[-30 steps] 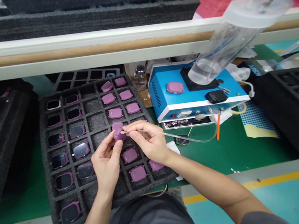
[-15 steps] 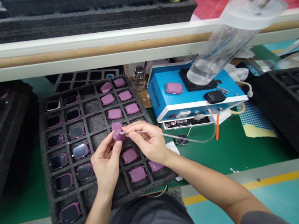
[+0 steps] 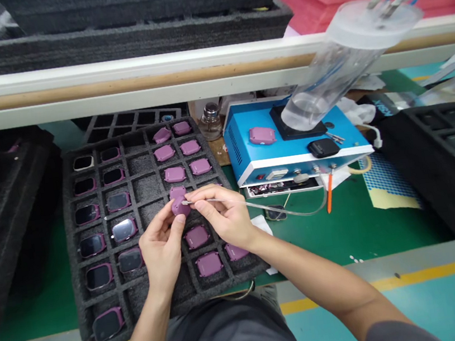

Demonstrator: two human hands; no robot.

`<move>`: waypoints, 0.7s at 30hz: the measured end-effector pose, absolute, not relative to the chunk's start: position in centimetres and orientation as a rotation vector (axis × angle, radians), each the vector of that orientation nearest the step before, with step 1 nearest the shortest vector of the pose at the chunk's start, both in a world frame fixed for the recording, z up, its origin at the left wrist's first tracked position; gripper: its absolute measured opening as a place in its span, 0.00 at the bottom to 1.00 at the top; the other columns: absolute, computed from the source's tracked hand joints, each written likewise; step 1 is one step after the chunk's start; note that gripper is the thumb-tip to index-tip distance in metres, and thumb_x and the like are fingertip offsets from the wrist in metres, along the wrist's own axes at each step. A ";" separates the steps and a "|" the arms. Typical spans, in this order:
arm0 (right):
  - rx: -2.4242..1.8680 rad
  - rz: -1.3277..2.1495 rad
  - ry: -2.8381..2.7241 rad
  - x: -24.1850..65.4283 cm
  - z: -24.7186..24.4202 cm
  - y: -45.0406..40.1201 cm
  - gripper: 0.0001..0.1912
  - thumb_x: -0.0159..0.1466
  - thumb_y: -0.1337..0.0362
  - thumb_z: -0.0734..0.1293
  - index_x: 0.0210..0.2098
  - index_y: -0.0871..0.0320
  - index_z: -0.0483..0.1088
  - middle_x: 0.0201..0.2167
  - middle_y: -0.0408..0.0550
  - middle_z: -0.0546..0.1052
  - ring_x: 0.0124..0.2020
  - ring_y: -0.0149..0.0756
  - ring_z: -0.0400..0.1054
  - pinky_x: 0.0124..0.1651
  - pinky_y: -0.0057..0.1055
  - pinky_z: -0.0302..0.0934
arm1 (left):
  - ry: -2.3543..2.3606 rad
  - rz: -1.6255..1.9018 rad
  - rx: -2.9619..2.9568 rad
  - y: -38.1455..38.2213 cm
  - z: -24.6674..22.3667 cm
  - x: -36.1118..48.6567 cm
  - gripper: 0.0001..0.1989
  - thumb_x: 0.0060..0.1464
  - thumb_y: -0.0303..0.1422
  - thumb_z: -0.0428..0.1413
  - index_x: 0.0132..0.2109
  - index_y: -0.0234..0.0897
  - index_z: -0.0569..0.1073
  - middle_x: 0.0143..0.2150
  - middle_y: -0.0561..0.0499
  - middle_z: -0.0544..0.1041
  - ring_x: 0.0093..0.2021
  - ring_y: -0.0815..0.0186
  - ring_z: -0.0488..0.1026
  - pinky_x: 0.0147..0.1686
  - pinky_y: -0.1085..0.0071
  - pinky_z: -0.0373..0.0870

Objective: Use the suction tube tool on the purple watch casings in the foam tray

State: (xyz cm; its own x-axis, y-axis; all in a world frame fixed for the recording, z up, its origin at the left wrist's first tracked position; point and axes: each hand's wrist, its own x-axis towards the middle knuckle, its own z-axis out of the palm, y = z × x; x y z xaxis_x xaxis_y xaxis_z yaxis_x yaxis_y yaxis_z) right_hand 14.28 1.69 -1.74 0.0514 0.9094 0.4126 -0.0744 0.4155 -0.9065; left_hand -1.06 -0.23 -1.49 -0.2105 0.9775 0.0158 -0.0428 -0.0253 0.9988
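Watching from afar, I see the left hand gripping a rounded purple plastic watch case above a black foam tray, while the right hand pinches a thin clear tube tipped against it.

Purple watch case partly hidden by left hand and right hand, thin tube with its tip too small to make out, controls on blue box too small to read, black foam tray cut off at right edge, stacked foam trays cut off at top

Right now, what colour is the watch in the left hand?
The watch is mauve-purple, best seen in the head view.
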 end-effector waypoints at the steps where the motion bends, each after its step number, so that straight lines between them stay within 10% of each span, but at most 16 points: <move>1: -0.854 0.906 -1.297 14.3 -1.7 1.7 0.08 0.72 0.58 0.70 0.41 0.53 0.80 0.43 0.50 0.84 0.46 0.37 0.81 0.46 0.33 0.80 | 1.315 1.400 1.082 -0.2 -1.5 -1.1 0.23 0.52 0.41 0.72 0.54 0.39 0.84 0.53 0.43 0.86 0.52 0.55 0.84 0.57 0.59 0.81; 21: -0.876 0.908 -1.301 14.3 -1.6 1.7 0.09 0.72 0.56 0.70 0.41 0.53 0.80 0.43 0.50 0.84 0.46 0.37 0.80 0.46 0.33 0.80 | 1.292 1.416 1.084 0.0 -1.7 -1.1 0.20 0.53 0.38 0.72 0.53 0.41 0.85 0.51 0.46 0.86 0.50 0.59 0.85 0.54 0.65 0.82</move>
